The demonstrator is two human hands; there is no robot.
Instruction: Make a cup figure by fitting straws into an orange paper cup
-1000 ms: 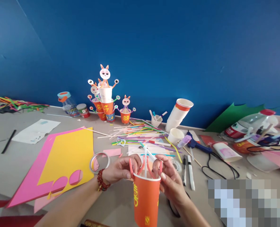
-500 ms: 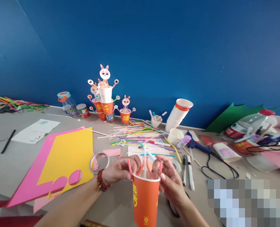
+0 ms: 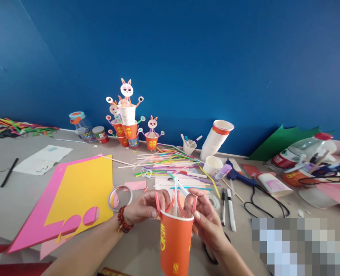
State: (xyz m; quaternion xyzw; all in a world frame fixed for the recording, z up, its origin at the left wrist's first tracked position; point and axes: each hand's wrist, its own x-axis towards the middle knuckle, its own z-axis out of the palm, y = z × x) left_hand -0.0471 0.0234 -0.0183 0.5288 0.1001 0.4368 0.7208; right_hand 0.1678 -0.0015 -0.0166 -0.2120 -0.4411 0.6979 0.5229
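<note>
An orange paper cup (image 3: 175, 241) with yellow lettering and a white rim is upright between my two hands. Red bent straws (image 3: 157, 203) hook over its left and right rim, and a whitish straw (image 3: 175, 195) rises from inside. My left hand (image 3: 150, 203) pinches the left rim together with the red straw there. On the opposite side, my right hand (image 3: 206, 214) grips the rim and the other red straw, thumb outside. The cup's inside and the fingertips within it are partly hidden.
Loose straws (image 3: 170, 161) spread behind the cup. Yellow paper (image 3: 84, 184) and a tape roll (image 3: 120, 197) lie left. Rabbit-faced cups (image 3: 128, 115) and a leaning cup stack (image 3: 216, 142) stand near the blue wall. Markers (image 3: 231, 211) and a glue gun (image 3: 240, 177) with its cord lie right.
The cup has shifted very slightly to the left. Both hands keep the same hold on its rim and the red straws.
</note>
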